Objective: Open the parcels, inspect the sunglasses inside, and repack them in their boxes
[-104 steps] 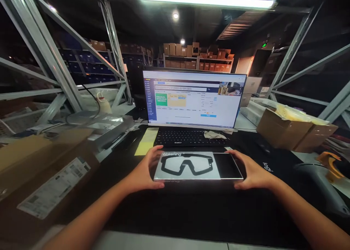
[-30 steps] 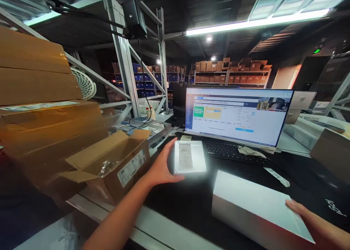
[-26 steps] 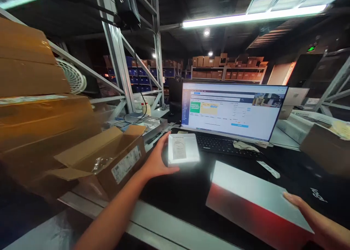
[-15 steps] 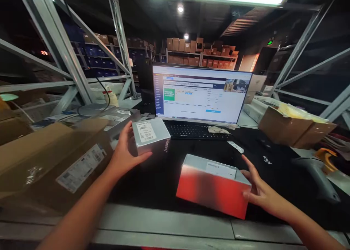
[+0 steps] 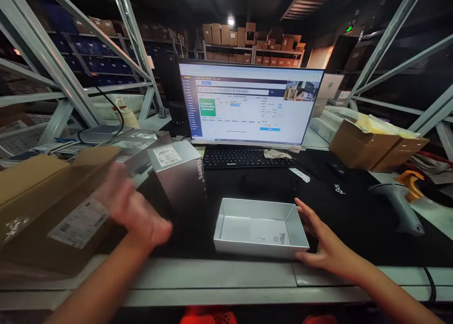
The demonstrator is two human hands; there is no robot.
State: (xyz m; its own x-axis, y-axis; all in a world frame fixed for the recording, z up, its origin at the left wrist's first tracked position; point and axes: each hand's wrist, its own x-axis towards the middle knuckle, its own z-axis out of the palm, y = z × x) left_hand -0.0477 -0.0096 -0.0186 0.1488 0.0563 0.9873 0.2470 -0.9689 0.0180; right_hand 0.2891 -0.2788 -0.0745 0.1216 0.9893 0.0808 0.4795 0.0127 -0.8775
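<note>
An open, pale grey rectangular box [image 5: 244, 247] rests on the black desk mat, its open side up, with small dark print on its inner floor. My right hand [image 5: 325, 243] grips its right end, thumb at the front corner and fingers behind. To the left stands a taller box [image 5: 180, 177], grey on top and darker on the side, with a white label and lettering. My left hand [image 5: 136, 210], smeared by motion, is apart from that box with its fingers spread and nothing in it. Behind the hand is a brown cardboard carton [image 5: 38, 220] with a shipping label.
A monitor [image 5: 244, 106] and black keyboard [image 5: 237, 158] stand at the back. A handheld scanner [image 5: 399, 206] lies to the right, near an orange tape dispenser [image 5: 412, 182]. Another carton [image 5: 364, 144] sits at the back right, and metal frame posts rise on both sides.
My left hand has let go of the tall box and drawn back toward me. The box at my right hand has gone from tilted, its red side showing, to lying flat with its inside visible.
</note>
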